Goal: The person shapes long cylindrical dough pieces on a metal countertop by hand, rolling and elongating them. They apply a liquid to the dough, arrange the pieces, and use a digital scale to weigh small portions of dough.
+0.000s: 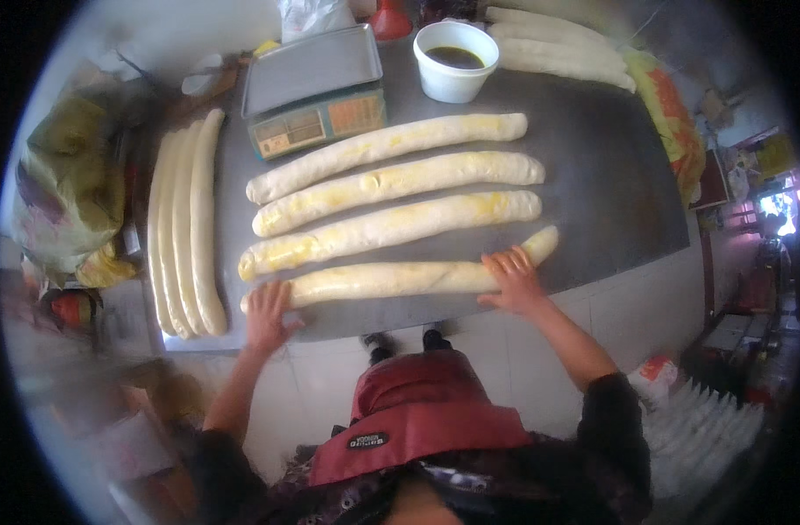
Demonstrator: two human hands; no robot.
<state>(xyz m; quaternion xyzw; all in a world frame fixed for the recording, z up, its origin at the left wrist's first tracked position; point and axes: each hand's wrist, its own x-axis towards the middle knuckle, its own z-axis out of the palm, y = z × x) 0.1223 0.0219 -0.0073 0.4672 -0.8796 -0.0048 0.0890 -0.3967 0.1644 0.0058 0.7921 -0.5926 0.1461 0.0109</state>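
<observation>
My left hand [269, 315] lies on the left end of the nearest long dough roll [393, 280], close to the table's front edge. On the same roll, near its right end, rests my right hand [513, 281], its fingers shiny. The roll's right tip bends away beyond that hand. Behind it, three more dough rolls [400, 220] with yellow oily patches lie side by side on the dark table [610, 197]. A white tub [454, 82] of dark liquid stands behind them. Whether the fingers grip the roll or only press on it cannot be told.
A scale with a metal tray [314, 65] stands at the back left. Several pale dough strips [186, 230] lie along the left edge, and more dough strips [557, 52] at the back right. A red and yellow bag [669, 118] borders the table's right side.
</observation>
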